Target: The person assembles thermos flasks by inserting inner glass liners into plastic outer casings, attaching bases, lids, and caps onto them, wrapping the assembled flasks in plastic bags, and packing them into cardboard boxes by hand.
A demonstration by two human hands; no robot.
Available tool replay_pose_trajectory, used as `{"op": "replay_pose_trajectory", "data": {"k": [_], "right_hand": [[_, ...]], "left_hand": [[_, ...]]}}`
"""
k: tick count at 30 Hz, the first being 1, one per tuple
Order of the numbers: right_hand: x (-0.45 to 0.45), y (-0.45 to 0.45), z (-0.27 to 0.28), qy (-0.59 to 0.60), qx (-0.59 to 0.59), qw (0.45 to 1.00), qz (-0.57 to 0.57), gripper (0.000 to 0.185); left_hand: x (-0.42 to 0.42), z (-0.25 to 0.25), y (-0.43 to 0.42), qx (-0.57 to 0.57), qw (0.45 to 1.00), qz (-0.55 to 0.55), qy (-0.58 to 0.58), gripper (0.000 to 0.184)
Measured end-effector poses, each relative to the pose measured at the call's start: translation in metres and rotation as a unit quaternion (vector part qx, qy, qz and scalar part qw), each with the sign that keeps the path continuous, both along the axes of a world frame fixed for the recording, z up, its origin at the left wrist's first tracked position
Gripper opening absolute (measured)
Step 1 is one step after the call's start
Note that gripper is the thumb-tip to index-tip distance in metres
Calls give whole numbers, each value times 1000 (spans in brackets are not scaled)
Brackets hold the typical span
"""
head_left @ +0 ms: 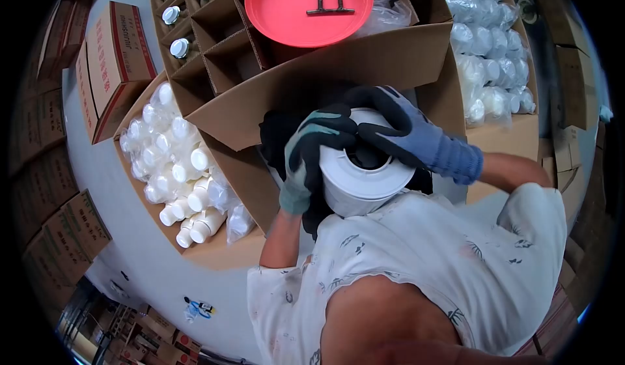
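A white round canister (364, 186) with a raised ring top and a dark round opening stands against my body, between my arms. My left hand (319, 147), in a teal and black work glove, wraps around its left side with fingers over the top edge. My right hand (403, 134), in a blue-grey and black glove, grips the far right side of the top, its thumb by the opening. Both hands touch the canister. What is inside the opening is too dark to make out.
Ahead is a divided cardboard box (312, 72) with silver-capped bottles (179, 48). A red basin (280, 13) on it holds a dark metal two-pronged piece (331, 11). Boxes of white plastic bottles (179, 163) and plastic-wrapped bottles (491, 52) flank it. A printed carton (114, 65) stands left.
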State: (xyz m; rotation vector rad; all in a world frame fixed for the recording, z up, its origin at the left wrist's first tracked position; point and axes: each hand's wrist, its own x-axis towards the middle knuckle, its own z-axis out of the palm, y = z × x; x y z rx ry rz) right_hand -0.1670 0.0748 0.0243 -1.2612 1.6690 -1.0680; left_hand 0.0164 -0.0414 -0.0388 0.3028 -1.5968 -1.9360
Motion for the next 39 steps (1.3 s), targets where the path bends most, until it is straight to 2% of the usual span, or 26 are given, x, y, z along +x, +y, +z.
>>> {"op": "replay_pose_trajectory", "data": {"k": [2,3,5,7,9,11,14,16,19,20,21,23,24,27,28,29,31,33,35,36,37,39], "right_hand": [[9,0,13,-91,47,994,-49,50],[15,2,17,-48,31,997,-54,55],[18,-1,15,55,14,996,-68,55],[11,-3,-12,-70,9,994,-82,51],[12,-2,-14,81,10,994,-68,48],[0,-13,-10,-54,36,998,-20,45],[-14,-42,-26,-47,-24,993,109,44],[-15,-56,-34,-25,-75,981,176,40],[-8,-56,-35,-21,-39,988,148,35],[-8,-50,-39,-35,-31,995,92,33],[-9,-41,-32,-18,-17,997,70,34],[-12,-23,-8,19,11,999,27,36],[-9,-9,-3,-21,4,1000,10,40],[6,14,11,-65,94,993,-41,48],[12,15,16,-4,101,994,-30,54],[15,15,1,13,71,997,-29,55],[10,9,-34,57,3,998,-24,56],[-3,-10,-21,13,-2,995,99,56],[-23,-40,-29,-54,-4,965,258,56],[-22,-56,-48,-55,-56,950,302,55],[-17,-67,-63,-54,-107,931,345,54],[-10,-68,-53,-7,-83,958,274,56]], "left_hand": [[-1,-22,-13,41,997,-42,41,44],[4,-32,-14,76,996,-51,15,36],[16,-32,-17,77,996,-38,-32,34],[20,-17,-17,64,995,-14,-74,33],[21,-3,1,62,993,-1,-104,35],[22,8,14,-2,993,-11,-121,38],[29,46,21,-223,966,-8,-131,41],[33,54,29,-237,962,7,-137,41],[40,59,23,-229,964,-19,-132,42],[36,53,16,-221,967,-34,-124,42],[30,36,7,-202,975,-56,-69,45],[12,23,-12,-244,964,-88,-53,46],[4,26,-15,-186,976,-108,-43,47],[-15,31,-16,-1,986,-156,-51,43],[-13,27,-12,-41,989,-139,-37,42],[-12,23,-8,-85,989,-122,-23,40],[5,26,7,-103,992,-50,-57,39],[24,34,20,-234,962,16,-138,41],[36,58,39,-309,917,50,-248,48],[38,75,47,-319,902,61,-283,51],[41,75,47,-292,912,60,-281,50],[50,68,33,-242,929,58,-272,47]]}}
